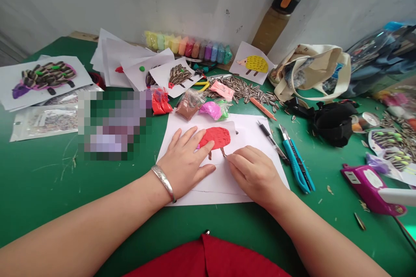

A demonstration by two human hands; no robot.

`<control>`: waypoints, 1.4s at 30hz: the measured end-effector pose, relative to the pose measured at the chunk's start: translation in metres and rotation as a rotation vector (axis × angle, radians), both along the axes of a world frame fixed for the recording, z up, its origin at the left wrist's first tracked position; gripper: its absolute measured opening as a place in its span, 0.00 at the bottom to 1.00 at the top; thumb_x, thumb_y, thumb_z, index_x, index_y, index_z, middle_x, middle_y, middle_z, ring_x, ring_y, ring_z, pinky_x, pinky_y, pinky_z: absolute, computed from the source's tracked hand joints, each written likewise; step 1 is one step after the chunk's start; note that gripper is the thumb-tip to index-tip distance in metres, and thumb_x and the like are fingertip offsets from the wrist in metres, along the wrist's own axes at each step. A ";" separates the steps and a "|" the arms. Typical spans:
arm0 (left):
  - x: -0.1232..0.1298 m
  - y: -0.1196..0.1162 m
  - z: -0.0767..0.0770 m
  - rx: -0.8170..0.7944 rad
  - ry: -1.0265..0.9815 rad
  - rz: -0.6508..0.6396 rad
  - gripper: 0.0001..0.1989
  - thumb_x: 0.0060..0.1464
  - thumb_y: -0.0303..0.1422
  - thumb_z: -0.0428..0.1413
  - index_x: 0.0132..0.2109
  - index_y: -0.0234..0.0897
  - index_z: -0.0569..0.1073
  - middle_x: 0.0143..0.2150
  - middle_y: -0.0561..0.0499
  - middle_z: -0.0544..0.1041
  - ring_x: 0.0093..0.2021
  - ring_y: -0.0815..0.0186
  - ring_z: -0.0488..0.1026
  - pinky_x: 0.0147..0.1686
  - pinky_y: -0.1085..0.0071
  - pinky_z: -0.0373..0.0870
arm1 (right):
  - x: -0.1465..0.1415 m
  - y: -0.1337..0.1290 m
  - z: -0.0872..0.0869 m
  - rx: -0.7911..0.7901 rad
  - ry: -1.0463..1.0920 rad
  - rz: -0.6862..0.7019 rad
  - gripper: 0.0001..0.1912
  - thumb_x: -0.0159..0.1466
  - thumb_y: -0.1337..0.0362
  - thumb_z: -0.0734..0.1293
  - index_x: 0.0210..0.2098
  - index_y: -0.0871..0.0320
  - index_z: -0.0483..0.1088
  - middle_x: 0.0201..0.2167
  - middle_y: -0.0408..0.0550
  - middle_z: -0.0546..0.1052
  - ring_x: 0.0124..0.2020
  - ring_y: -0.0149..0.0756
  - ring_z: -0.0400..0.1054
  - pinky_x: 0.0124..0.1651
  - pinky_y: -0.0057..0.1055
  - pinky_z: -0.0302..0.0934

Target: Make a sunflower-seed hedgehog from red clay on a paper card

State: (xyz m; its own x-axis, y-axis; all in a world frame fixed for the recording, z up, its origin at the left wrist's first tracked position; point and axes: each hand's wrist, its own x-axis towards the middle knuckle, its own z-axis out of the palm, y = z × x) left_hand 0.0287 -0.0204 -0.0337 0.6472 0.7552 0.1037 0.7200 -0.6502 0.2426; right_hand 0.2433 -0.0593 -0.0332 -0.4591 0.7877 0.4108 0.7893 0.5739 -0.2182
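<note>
A red clay body [218, 137] with two brown clay legs [222, 151] lies flat on white paper [208, 184]. My left hand [185, 160], a silver bangle at its wrist, rests flat with fingers spread on the paper and over the left edge of the red clay. Some purple clay shows beside its fingers. My right hand [255, 171] is closed, thumb and fingertips pinched at the foot of the right brown leg; the inside of the grip is hidden. Just beyond the paper's top edge lie bags of red clay [160, 101], brown clay [189, 104] and purple clay [210, 109].
A black pen [273, 140] and a blue utility knife [295, 160] lie at the right. Behind are loose sunflower seeds [247, 91], a hedgehog picture [255, 64] and a bottle [277, 17]. A purple glue gun [372, 188] is farther right. Seed-covered pictures [48, 75] lie left.
</note>
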 end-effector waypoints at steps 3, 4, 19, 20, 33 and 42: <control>0.000 0.000 0.000 -0.001 0.002 0.004 0.25 0.60 0.44 0.54 0.60 0.36 0.70 0.64 0.34 0.64 0.67 0.41 0.53 0.63 0.38 0.48 | -0.001 0.001 0.001 0.038 0.027 -0.023 0.07 0.63 0.75 0.63 0.32 0.61 0.73 0.28 0.51 0.75 0.32 0.37 0.66 0.35 0.34 0.61; 0.000 0.000 0.000 -0.002 0.002 0.006 0.25 0.60 0.44 0.54 0.60 0.37 0.70 0.64 0.34 0.63 0.67 0.41 0.53 0.63 0.38 0.48 | -0.001 0.001 0.001 0.040 0.018 -0.017 0.08 0.63 0.75 0.63 0.32 0.61 0.72 0.28 0.51 0.75 0.31 0.37 0.66 0.35 0.34 0.61; 0.000 0.000 0.001 -0.011 -0.011 0.009 0.24 0.59 0.43 0.55 0.60 0.37 0.70 0.64 0.35 0.64 0.67 0.42 0.53 0.63 0.38 0.48 | -0.004 0.006 0.000 0.029 0.004 -0.040 0.09 0.66 0.72 0.61 0.33 0.59 0.72 0.28 0.49 0.75 0.32 0.36 0.67 0.36 0.33 0.60; 0.000 0.000 0.001 -0.013 -0.012 0.008 0.25 0.59 0.43 0.55 0.60 0.37 0.70 0.64 0.35 0.64 0.67 0.42 0.53 0.63 0.38 0.48 | -0.004 0.006 0.000 0.036 0.014 -0.050 0.09 0.66 0.72 0.61 0.33 0.59 0.72 0.28 0.49 0.75 0.33 0.36 0.68 0.36 0.33 0.60; 0.000 -0.001 0.001 -0.018 -0.031 0.006 0.25 0.59 0.42 0.55 0.60 0.36 0.70 0.64 0.34 0.64 0.67 0.41 0.54 0.63 0.37 0.48 | -0.004 0.008 -0.002 0.062 -0.006 -0.058 0.08 0.66 0.72 0.62 0.33 0.59 0.72 0.28 0.49 0.75 0.33 0.36 0.67 0.37 0.33 0.59; 0.000 0.000 0.001 -0.017 -0.003 0.008 0.24 0.60 0.43 0.54 0.60 0.38 0.70 0.64 0.35 0.64 0.67 0.42 0.53 0.63 0.38 0.48 | -0.003 0.008 -0.003 0.044 0.039 -0.047 0.09 0.66 0.73 0.61 0.35 0.58 0.72 0.30 0.50 0.76 0.34 0.36 0.68 0.35 0.32 0.59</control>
